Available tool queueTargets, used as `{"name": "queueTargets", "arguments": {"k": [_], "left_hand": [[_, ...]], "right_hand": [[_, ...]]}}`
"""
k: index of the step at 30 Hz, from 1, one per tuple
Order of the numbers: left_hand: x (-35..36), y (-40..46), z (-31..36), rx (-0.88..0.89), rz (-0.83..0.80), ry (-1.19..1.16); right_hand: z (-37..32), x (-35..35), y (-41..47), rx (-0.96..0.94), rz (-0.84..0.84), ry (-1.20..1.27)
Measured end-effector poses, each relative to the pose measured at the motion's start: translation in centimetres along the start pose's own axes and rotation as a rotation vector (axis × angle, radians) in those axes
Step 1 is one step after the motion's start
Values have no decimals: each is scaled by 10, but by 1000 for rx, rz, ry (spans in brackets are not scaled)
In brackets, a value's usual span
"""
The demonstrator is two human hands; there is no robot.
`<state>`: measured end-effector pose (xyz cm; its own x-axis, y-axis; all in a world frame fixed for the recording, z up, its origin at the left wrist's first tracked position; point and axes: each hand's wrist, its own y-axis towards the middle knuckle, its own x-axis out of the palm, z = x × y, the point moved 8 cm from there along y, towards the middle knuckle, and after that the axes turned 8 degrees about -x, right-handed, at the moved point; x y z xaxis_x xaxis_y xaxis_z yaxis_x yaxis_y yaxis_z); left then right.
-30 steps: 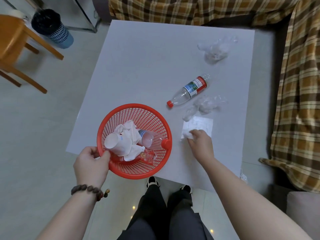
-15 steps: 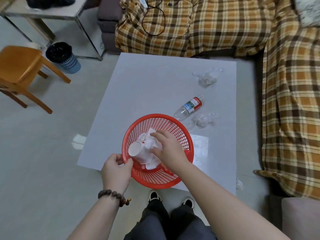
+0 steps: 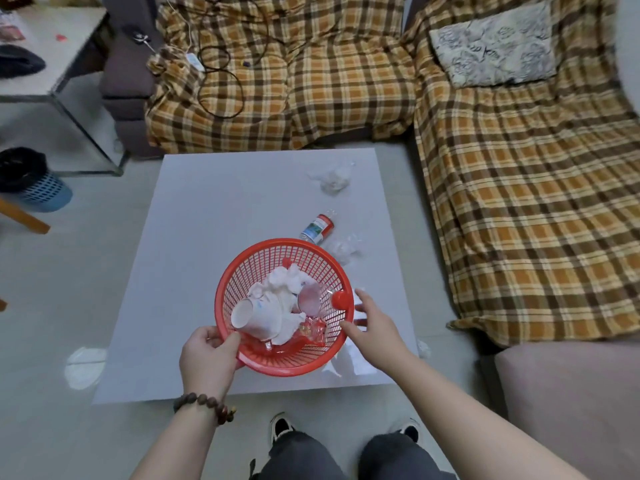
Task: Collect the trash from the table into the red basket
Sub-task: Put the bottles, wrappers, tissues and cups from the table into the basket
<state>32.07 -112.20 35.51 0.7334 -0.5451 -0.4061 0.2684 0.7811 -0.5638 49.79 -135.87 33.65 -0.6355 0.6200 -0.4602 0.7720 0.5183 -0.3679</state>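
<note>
While the left hand [image 3: 207, 358] is gripping the red basket [image 3: 284, 362] above the desk [image 3: 207, 237], the empty right hand [image 3: 374, 327] is spreading open; bottle [image 3: 317, 230] and wrappers [image 3: 332, 176] are remaining farther away.

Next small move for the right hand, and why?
Probably reach past the basket rim to the plastic wrap: the right hand is open and empty, that wrap lies nearest, and the left hand holds the basket.
</note>
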Motion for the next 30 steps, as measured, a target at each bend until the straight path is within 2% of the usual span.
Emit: {"name": "queueTargets", "arguments": {"k": [2, 9, 13, 18, 24, 30], "left_hand": [[13, -12, 2, 15, -3, 8], [80, -70, -1, 23, 87, -4], [136, -123, -11, 21, 215, -50], [185, -169, -4, 19, 282, -87], [199, -191, 8, -26, 387, -138], [206, -188, -5, -114, 506, -257]], "right_hand": [[7, -5, -2, 2, 14, 101], [40, -76, 3, -78, 19, 106], [61, -143, 13, -175, -66, 94], [73, -203, 25, -235, -152, 81], [70, -212, 51, -260, -232, 91], [59, -191, 93, -311, -389, 13]]}}
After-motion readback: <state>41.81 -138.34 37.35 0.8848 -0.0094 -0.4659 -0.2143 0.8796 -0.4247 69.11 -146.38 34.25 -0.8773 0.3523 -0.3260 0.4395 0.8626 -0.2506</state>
